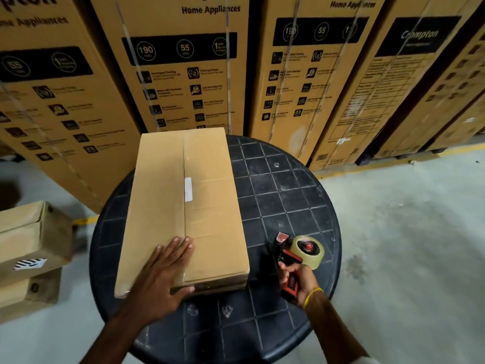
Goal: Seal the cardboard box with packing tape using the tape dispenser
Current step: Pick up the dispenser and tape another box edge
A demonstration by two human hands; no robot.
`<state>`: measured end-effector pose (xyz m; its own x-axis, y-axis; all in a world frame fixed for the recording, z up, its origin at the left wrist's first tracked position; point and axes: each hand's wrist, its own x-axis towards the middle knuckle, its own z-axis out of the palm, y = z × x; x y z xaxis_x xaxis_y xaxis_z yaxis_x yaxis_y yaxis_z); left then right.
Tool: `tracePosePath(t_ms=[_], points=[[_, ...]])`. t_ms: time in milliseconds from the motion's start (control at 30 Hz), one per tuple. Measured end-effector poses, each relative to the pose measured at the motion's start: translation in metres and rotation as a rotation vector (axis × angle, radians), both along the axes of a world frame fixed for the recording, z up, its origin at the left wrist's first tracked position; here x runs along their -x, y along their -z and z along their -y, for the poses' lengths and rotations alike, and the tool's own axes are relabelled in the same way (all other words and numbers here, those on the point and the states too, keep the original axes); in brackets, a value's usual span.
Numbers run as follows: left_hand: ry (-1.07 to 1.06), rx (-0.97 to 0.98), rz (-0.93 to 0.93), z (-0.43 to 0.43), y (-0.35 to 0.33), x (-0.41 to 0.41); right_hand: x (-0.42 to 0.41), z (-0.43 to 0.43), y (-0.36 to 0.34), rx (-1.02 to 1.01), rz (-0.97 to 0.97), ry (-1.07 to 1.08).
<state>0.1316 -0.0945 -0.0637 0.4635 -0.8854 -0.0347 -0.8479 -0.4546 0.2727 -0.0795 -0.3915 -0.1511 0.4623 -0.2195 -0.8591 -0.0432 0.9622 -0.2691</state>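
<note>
At centre frame, the left hand point(168, 269) presses flat, fingers spread, on the long brown cardboard box point(183, 206). Lower right, the right hand point(298, 281) has its grip clamped on the red-handled tape dispenser point(296, 254) above the round black tabletop point(288, 185). Taping looks about to begin; next, its tape end must meet the seam's near edge.

box point(183, 211) on table point(283, 185), dispenser point(299, 252) right

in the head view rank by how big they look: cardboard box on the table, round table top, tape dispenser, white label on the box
1. round table top
2. cardboard box
3. tape dispenser
4. white label
</note>
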Motion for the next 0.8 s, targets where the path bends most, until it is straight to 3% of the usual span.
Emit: tracePosePath(t_ms=[167, 267, 333, 433, 533, 733, 800], points=[[-0.026, -0.06, -0.124, 0.001, -0.006, -0.003, 0.01, -0.003, -0.036, 0.153, 0.076, -0.105], [-0.105, -0.055, -0.274, 0.011, -0.025, -0.002, 0.02, -0.021, -0.077, 0.392, 0.118, -0.191], [-0.262, 0.118, -0.48, 0.023, -0.049, 0.005, 0.019, -0.037, -0.105, 0.574, 0.161, -0.221], [-0.428, 0.507, -1.022, 0.042, -0.082, 0.02, 0.005, -0.063, -0.13, 0.754, 0.178, -0.268], [-0.608, 0.583, -1.378, 0.043, -0.103, 0.033, -0.017, -0.095, -0.138, 0.895, 0.167, -0.339], [-0.841, 0.727, -1.624, 0.004, -0.106, 0.035, -0.044, -0.147, -0.128, 0.873, 0.09, -0.389], [-0.887, 0.818, -1.707, -0.011, -0.102, 0.034, -0.05, -0.158, -0.126, 0.983, 0.061, -0.421]])
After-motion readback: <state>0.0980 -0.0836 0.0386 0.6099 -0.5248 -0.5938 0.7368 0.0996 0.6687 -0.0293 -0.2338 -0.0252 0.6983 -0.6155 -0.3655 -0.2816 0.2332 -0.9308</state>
